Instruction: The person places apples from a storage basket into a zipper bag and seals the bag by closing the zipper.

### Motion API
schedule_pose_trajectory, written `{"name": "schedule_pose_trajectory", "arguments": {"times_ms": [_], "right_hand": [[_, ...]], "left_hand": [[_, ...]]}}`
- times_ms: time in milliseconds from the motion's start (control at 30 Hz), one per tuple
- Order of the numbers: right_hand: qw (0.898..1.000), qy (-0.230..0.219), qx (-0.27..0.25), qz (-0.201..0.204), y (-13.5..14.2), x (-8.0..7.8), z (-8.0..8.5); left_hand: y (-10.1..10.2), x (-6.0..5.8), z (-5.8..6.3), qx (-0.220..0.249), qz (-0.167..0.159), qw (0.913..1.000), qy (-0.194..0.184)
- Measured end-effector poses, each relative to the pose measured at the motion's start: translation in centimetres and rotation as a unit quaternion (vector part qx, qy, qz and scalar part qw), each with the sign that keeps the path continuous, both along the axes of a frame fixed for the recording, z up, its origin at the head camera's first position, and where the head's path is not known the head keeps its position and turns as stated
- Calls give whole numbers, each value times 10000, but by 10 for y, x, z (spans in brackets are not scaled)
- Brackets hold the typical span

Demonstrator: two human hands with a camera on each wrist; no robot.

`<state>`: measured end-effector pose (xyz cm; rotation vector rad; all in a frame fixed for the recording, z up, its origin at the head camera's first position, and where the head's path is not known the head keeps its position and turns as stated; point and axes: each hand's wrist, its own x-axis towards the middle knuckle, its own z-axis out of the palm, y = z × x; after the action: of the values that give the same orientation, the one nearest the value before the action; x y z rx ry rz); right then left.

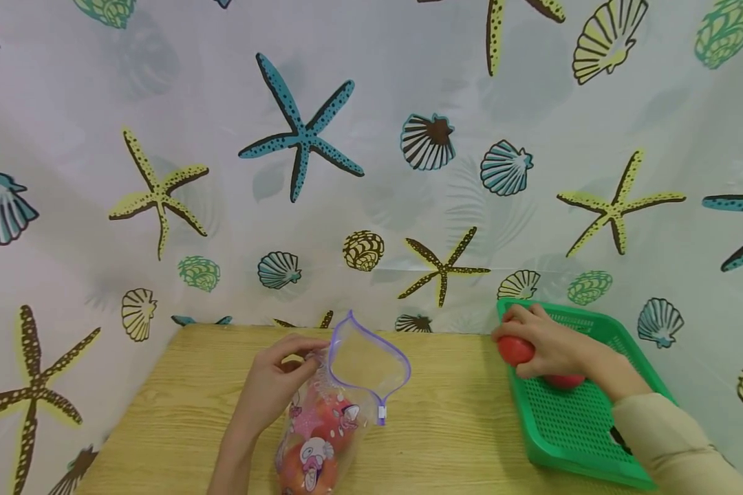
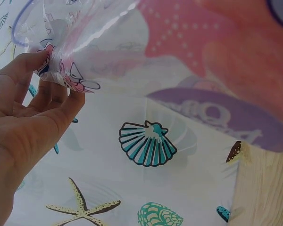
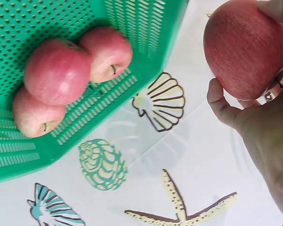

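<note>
My left hand pinches the top edge of a clear zip bag between thumb and fingers. The bag stands with its purple-lined mouth spread wide, and red apples show through its printed plastic in the lower part. On the other side, my right hand grips a red apple beside the left rim of a green plastic basket. Three more apples lie together in one end of that basket; the right wrist view shows one apple resting over the other two.
A pale wooden tabletop lies under the bag and basket, with a stretch of bare wood between them. Behind it hangs a white sheet printed with starfish and shells. A small dark thing shows at the basket's right side, partly behind the sleeve.
</note>
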<state>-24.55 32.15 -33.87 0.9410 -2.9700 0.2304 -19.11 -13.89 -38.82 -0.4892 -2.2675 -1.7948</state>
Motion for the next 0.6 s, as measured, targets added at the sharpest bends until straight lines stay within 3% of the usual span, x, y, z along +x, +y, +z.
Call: {"name": "schedule_pose_trajectory", "arguments": {"times_ms": [600], "right_hand": [[9919, 709, -60, 1056, -69, 6, 32]], "left_hand": [[0, -1, 0, -82, 26, 10000, -24]]}}
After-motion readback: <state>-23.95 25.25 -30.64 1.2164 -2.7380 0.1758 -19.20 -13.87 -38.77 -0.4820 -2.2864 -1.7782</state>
